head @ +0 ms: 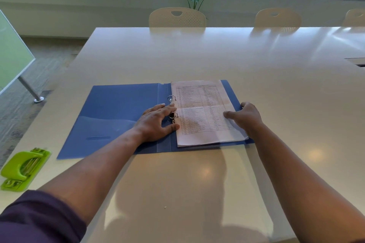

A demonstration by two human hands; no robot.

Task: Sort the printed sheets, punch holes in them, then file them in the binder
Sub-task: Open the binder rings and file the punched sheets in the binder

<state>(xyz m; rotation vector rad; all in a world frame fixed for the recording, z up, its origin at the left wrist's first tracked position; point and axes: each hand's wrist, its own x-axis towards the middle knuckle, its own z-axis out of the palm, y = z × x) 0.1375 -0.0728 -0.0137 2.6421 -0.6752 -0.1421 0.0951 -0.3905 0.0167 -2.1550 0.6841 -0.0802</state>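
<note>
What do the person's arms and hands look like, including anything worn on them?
Both forearms are bare, as are the left hand and right hand, with no visible ring, watch or glove. A dark purple sleeve covers the left upper arm; no sleeve shows on the right arm.

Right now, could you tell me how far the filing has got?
Looks mostly done: the printed sheets lie on the open blue binder, at its metal rings. The left hand works at the rings, the right hand steadies the sheets. Left: closing it.
</note>
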